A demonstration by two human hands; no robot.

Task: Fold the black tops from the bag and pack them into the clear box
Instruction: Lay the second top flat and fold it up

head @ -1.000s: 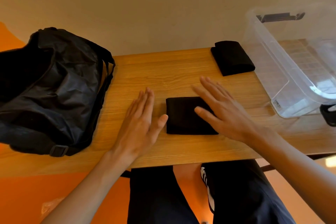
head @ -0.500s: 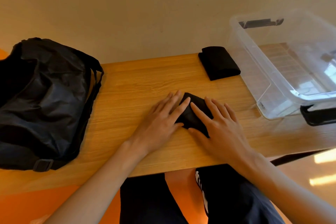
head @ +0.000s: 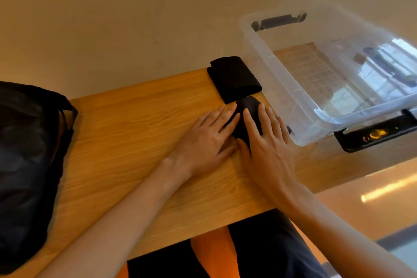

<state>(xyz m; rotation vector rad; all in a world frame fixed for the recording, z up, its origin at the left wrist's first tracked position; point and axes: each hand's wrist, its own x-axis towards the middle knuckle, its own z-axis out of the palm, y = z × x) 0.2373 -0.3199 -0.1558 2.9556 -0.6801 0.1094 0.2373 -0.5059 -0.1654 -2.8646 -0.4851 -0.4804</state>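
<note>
Landmark: we are taking the clear box [head: 334,121] as our mark; it is standing open-topped on the wooden table [head: 135,133].
Top in hand: we are pressing a folded black top [head: 249,108] flat on the table, just left of the box's near corner. Whether it is touching the box wall, we cannot tell.
Left hand: our left hand [head: 207,140] is lying palm down on the side of this top away from the box. Its fingers are straight and slightly apart, with the tips resting on the cloth.
Right hand: our right hand [head: 266,142] is lying palm down on the box side of the top, with the fingers straight and fanned apart over the cloth. The outer fingers are lying close to the box wall.
Second top: another folded black top [head: 234,79] is lying at the table's far edge, just left of the box. Its near edge is meeting the far end of the top under our hands.
Bag: the black bag [head: 27,153] is slumping on the table well left of the box.
Box latches: a dark latch [head: 374,135] is showing at the box's near end and another [head: 278,21] at its far end.
</note>
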